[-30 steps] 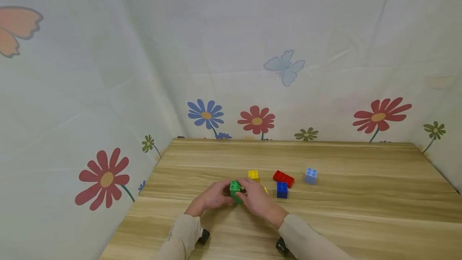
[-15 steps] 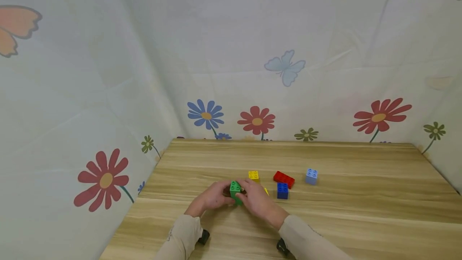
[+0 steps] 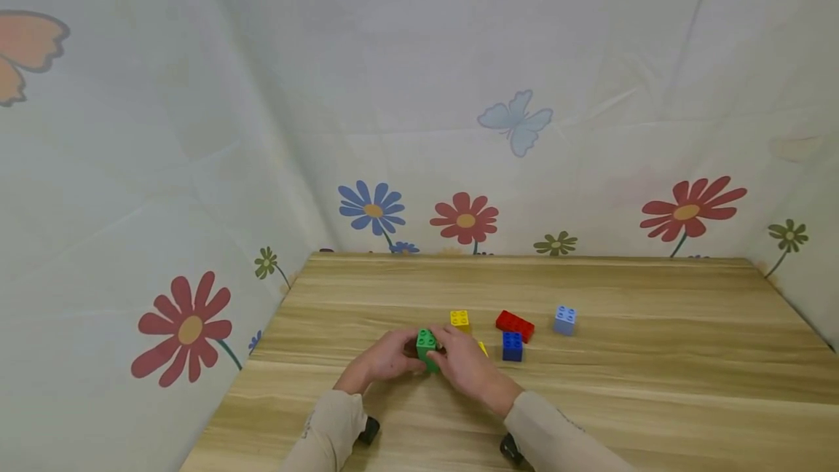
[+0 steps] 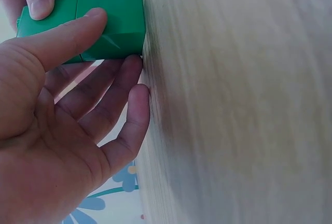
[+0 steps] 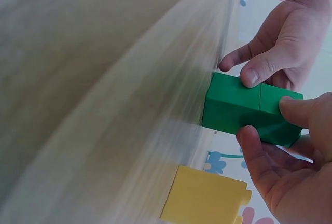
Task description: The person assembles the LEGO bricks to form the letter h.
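Note:
Two green toy building blocks [image 3: 427,341] are stacked upright on the table, one on the other, with a thin seam between them. My left hand [image 3: 391,358] grips the lower green block [image 4: 116,22], its thumb on the near face and fingers behind. The right hand [image 3: 468,364] pinches the upper green block [image 5: 280,102] between thumb and fingers. The two hands face each other across the stack. Just beyond the right hand, a yellow block [image 3: 483,348] is mostly hidden in the head view; a yellow block [image 5: 202,198] also stands beside that hand in the right wrist view.
Behind the hands on the wooden table [image 3: 623,384] sits another yellow block [image 3: 459,320]. To the right are a longer red block [image 3: 515,325], a dark blue block [image 3: 513,347] and a light blue block [image 3: 565,320]. A flower-printed cloth [image 3: 419,130] hangs behind.
Both hands keep the same hold on the green stack throughout. Only a slight shift of the head view shows; the blocks stay in place.

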`<state>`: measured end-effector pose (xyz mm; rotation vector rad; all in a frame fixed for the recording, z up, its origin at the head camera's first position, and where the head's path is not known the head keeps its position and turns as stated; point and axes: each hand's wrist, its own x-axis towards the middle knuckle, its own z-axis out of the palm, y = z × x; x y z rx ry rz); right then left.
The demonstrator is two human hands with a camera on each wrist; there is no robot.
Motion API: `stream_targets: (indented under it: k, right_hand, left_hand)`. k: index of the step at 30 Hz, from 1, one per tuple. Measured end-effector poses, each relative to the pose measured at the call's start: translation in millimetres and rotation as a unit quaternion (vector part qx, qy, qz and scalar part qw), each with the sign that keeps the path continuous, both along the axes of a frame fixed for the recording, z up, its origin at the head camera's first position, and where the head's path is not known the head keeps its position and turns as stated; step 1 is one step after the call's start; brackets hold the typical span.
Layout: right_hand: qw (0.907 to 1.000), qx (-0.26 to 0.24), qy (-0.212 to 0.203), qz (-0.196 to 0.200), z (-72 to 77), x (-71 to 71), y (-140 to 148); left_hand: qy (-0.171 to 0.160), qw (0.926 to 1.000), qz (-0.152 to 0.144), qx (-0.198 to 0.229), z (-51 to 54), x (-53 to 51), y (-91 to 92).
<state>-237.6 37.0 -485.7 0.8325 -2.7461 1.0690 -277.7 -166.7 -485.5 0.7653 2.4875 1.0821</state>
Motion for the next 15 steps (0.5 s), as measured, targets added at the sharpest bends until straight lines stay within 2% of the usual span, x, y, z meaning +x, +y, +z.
stream_targets:
  k: [15]
  right_hand:
    - [0.9997,0.018,-0.009,-0.009,3.2,-0.4,-2.7]
  left_hand:
    - [0.011,0.9999,-0.003,-0.004,1.8,1.3,-0.4]
